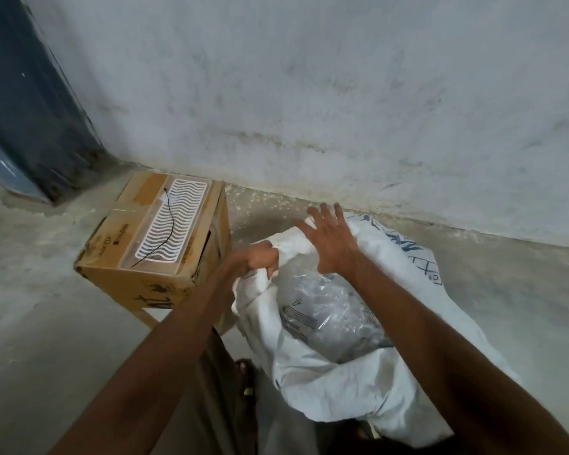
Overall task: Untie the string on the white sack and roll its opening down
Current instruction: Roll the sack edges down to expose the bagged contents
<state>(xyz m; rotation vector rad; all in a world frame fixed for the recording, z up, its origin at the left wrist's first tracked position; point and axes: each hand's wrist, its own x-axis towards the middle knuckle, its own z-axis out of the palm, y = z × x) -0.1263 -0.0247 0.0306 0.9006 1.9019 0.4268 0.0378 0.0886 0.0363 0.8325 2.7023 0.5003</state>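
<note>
The white woven sack (358, 382) stands on the floor in front of me with its mouth open. A clear plastic bag of contents (326, 310) shows inside it. My left hand (260, 257) grips the bunched left rim of the sack. My right hand (329, 238) is spread flat, fingers straight, over the far rim of the opening. A thin black string (165, 231) lies loose on the cardboard box to the left.
A cardboard box (138, 277) stands left of the sack, with a white wavy plastic grid (174, 221) on top. A rough grey wall (309, 93) runs behind, a dark blue door frame (23, 110) at far left. My sandalled foot (243, 372) is below.
</note>
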